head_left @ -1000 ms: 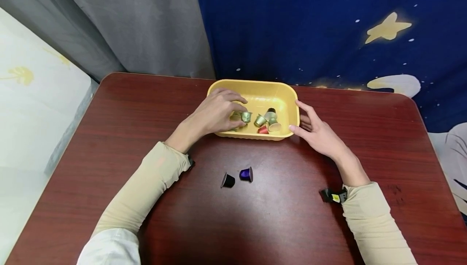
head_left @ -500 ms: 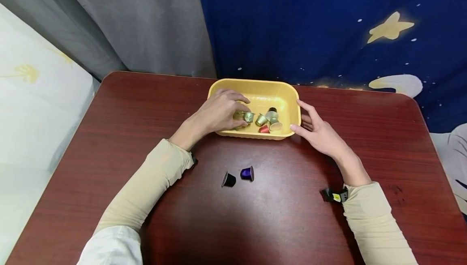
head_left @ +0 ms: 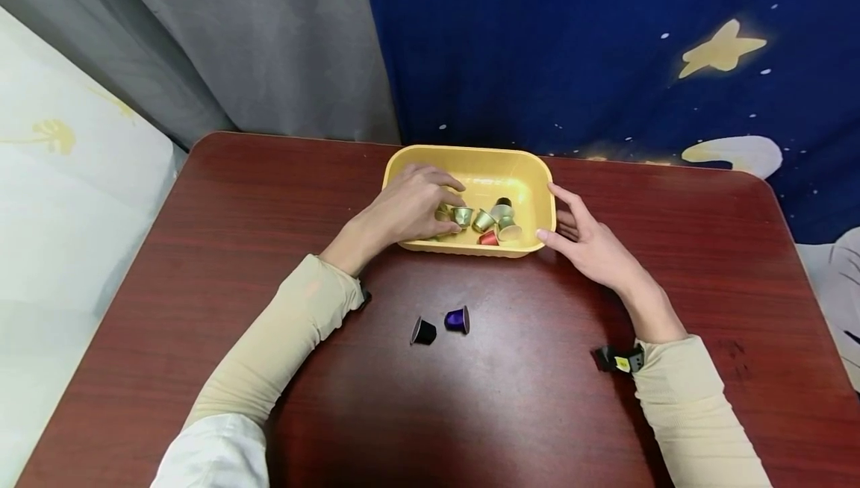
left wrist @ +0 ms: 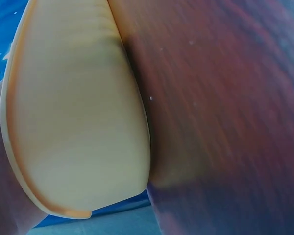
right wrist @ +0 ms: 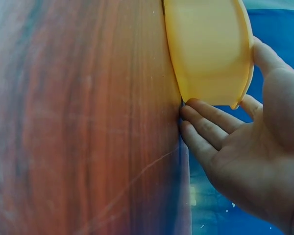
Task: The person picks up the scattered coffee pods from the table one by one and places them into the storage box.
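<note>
In the head view a yellow plastic bin (head_left: pixel 479 250) stands at the table's back edge, with several coffee capsules inside: greens, pale ones, a red capsule (head_left: pixel 488 238) and a dark one. My left hand (head_left: pixel 418 203) reaches over its left end, thumb and fingers bent around a green coffee capsule (head_left: pixel 462 217). More green shows behind the thumb, partly hidden. My right hand (head_left: pixel 589 246) rests against the bin's right end, thumb and index finger at the rim. In the right wrist view the other fingers (right wrist: pixel 206 128) extend fairly straight beside the outer wall, near the tabletop.
On the table in front of the bin lie a black capsule (head_left: pixel 423 332) and a purple capsule (head_left: pixel 457 320), both on their sides. The dark red table (head_left: pixel 537 413) ends just behind the bin, where a blue curtain (head_left: pixel 510 48) and a grey curtain (head_left: pixel 282 40) hang.
My left hand shifts slightly right inside the bin, and the green capsule at its fingertips moves with it toward the other capsules. The right hand stays at the bin's right end.
</note>
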`<state>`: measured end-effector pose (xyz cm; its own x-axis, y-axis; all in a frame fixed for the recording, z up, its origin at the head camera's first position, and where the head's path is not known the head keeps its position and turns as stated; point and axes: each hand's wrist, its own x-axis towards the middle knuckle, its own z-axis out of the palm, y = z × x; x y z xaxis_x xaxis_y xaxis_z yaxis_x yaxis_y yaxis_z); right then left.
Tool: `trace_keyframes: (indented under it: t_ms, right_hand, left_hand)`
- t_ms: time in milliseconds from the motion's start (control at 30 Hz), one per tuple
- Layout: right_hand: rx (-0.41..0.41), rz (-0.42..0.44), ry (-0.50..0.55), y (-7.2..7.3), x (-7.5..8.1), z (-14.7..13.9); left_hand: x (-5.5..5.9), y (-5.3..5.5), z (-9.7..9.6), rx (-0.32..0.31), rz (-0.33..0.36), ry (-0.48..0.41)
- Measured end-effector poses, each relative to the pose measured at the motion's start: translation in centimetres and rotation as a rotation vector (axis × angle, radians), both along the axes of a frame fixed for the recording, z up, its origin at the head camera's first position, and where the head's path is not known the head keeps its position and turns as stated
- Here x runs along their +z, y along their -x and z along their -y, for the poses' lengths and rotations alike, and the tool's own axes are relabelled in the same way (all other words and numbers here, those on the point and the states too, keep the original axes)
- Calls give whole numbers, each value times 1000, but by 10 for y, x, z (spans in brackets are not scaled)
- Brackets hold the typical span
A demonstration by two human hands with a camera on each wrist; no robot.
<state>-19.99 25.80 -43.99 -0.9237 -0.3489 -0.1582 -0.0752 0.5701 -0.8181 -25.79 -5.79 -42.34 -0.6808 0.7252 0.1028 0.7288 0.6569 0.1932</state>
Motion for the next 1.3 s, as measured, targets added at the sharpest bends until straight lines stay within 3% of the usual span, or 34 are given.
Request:
trace_keyframes:
  t_ms: [367, 867, 1100, 1300]
  right_hand:
    - [-10, 5, 11, -1, 0, 0]
    - [-15, 8, 5, -2, -1, 0]
    - [-16, 12, 2, -1, 1, 0]
    - [-13, 3, 2, -1, 0, 0]
  left_hand:
    - [-1, -2, -1, 16, 43, 18]
    - [-1, -2, -1, 11, 27, 6]
    - [4, -4, 1, -35, -14, -10]
    - [9, -8, 2, -35, -31, -25]
